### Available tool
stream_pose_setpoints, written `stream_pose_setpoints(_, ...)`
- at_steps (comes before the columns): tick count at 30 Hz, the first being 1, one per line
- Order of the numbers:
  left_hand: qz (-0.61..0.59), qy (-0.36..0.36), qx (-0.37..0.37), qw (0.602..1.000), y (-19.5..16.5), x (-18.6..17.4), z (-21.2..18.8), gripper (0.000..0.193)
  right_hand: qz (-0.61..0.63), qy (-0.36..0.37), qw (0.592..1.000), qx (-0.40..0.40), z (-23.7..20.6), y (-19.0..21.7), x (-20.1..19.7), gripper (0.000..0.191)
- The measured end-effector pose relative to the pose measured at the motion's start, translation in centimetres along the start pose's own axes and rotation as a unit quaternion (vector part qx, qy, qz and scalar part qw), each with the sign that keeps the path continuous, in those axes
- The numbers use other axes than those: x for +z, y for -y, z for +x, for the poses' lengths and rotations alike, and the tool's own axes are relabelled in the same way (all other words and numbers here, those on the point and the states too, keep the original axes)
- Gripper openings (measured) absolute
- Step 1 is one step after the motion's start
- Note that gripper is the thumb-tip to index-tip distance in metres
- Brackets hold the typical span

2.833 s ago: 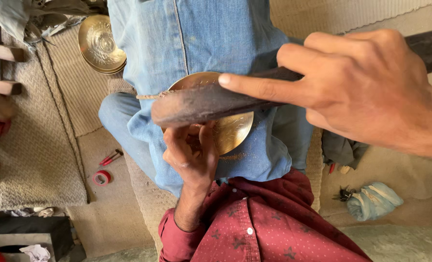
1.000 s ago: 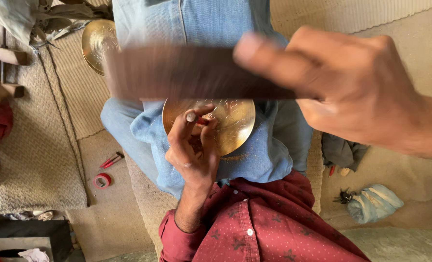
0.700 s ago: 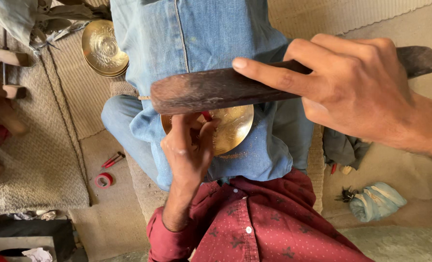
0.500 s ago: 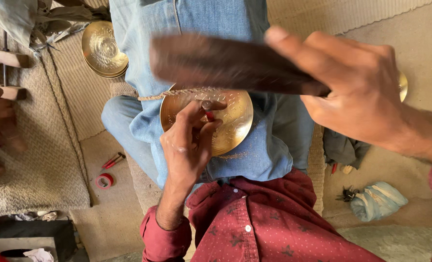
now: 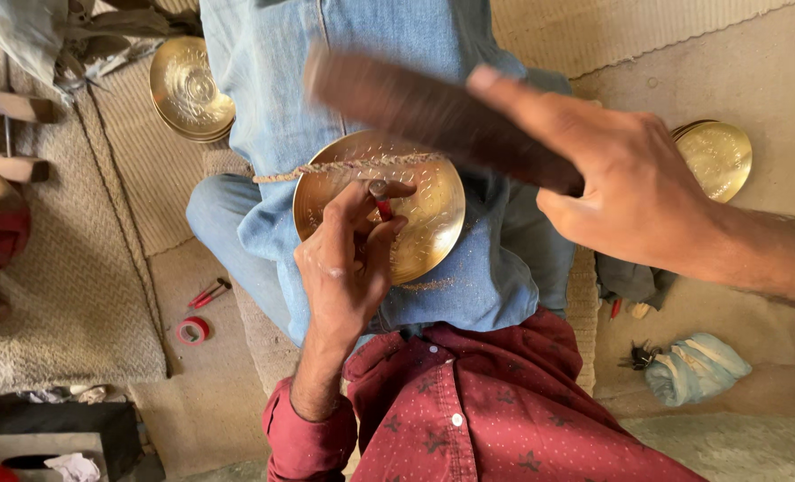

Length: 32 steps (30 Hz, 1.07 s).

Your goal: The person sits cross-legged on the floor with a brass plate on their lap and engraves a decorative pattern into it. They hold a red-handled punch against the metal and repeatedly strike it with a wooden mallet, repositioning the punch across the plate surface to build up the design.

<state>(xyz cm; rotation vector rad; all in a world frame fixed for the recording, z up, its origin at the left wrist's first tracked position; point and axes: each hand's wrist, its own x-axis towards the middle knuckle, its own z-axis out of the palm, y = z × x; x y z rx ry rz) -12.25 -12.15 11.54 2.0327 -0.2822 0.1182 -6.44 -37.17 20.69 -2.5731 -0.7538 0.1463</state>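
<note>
On my lap, over the blue denim cloth (image 5: 496, 277), lies a round brass plate (image 5: 429, 223) with small punched marks across its face; my left hand (image 5: 344, 268) rests on it, the fingers pinched shut around a thin punch with a red shaft (image 5: 382, 207), its tip standing on the metal near the plate's middle; a frayed cord (image 5: 353, 167) runs across the plate's upper edge. My right hand (image 5: 634, 192) is raised above the plate, fingers wrapped tight around a dark wooden mallet (image 5: 424, 112), the index finger laid straight along its handle; the mallet is blurred and hangs over the plate's upper right, clear of the punch. My red dotted shirt (image 5: 505, 411) fills the lower middle of the view.

To the upper left, on the woven mat (image 5: 76, 295), sits a stack of brass plates (image 5: 190, 89); 1 more brass plate (image 5: 717, 156) lies to the right on the bare floor, partly behind my right hand. On the floor to the left are a roll of red tape (image 5: 192, 331) and a small red-handled tool (image 5: 208, 294) just beside it; to the lower right lies a bundled pale blue cloth (image 5: 696, 368).
</note>
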Motion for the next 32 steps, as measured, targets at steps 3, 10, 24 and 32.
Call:
stream_pose_setpoints(3, -0.005, 0.003, -0.006, 1.000, 0.0, -0.1, 0.0, 0.044, -0.092, 0.081, 0.992, 0.033, 0.0, 0.1, -0.2, 0.091)
stream_pose_setpoints(10, -0.005, 0.002, -0.002, 1.000, 0.0, 0.0, 0.1, 0.044, -0.195, 0.128, 0.972, 0.040, -0.3, -0.6, -0.5, 0.095)
stream_pose_setpoints(24, -0.016, 0.005, 0.001, 1.000, 0.0, 0.1, 0.0, 0.046, 0.018, 0.037, 0.998, 0.047, -0.1, -0.6, -0.7, 0.097)
stream_pose_setpoints(32, 0.029, 0.001, -0.029, 0.999, 1.2, 0.5, -0.7, 0.043, -0.129, 0.120, 0.984, 0.021, 0.1, -0.4, -0.4, 0.096)
